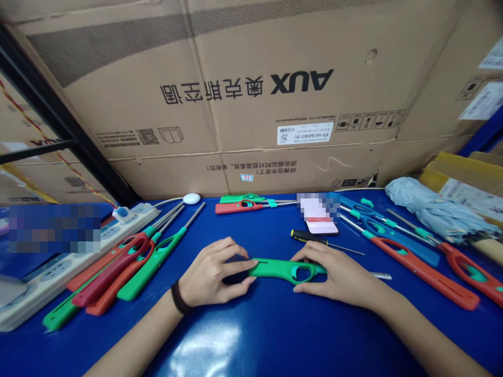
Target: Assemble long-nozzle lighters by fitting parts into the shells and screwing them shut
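A green long-necked lighter [271,268] lies sideways low over the blue tabletop, its metal tube pointing right. My left hand [214,272] has its fingertips and thumb at the lighter's butt end. My right hand [334,275] is curled round the front part by the trigger opening, and it hides most of the tube, whose tip shows past the palm. Just behind my right hand rests a screwdriver [308,236] with a black and yellow handle, its shaft pointing right.
Red and green lighters [151,267] are piled on the left beside a white power strip [58,267]. Red and blue lighters [424,269] lie on the right, near a folded umbrella [436,207]. Behind are more lighters [238,207], a phone [320,225] and a large cardboard box [236,131].
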Action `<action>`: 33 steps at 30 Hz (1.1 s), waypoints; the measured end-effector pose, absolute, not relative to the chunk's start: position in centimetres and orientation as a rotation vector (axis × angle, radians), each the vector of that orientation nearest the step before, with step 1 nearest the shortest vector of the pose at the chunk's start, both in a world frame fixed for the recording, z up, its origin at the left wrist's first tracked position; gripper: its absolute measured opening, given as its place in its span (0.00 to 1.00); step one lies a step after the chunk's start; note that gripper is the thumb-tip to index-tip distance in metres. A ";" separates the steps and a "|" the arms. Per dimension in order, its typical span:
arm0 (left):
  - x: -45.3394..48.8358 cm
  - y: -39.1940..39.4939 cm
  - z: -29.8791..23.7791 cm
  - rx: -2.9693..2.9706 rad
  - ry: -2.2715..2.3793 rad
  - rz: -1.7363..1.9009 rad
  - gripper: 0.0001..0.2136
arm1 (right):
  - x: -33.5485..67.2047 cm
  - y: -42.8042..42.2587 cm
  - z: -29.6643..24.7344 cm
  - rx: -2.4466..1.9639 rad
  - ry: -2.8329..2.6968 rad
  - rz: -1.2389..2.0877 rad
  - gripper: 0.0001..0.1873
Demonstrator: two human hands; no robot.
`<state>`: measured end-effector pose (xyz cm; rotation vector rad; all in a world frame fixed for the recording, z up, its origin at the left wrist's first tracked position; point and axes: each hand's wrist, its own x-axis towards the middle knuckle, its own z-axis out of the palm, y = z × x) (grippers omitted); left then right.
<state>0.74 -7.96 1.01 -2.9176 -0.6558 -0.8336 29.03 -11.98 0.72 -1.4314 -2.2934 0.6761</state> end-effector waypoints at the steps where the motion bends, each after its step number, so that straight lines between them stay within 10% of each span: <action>1: 0.8 -8.0 1.0 -2.920 -0.650 -0.838 0.10 | 29.0 -12.0 0.7 -1.432 -2.292 0.678 0.20; 33: 1.4 -7.5 -0.5 -3.190 -0.890 -1.050 0.14 | 27.0 -8.9 2.6 -1.623 -2.144 0.005 0.11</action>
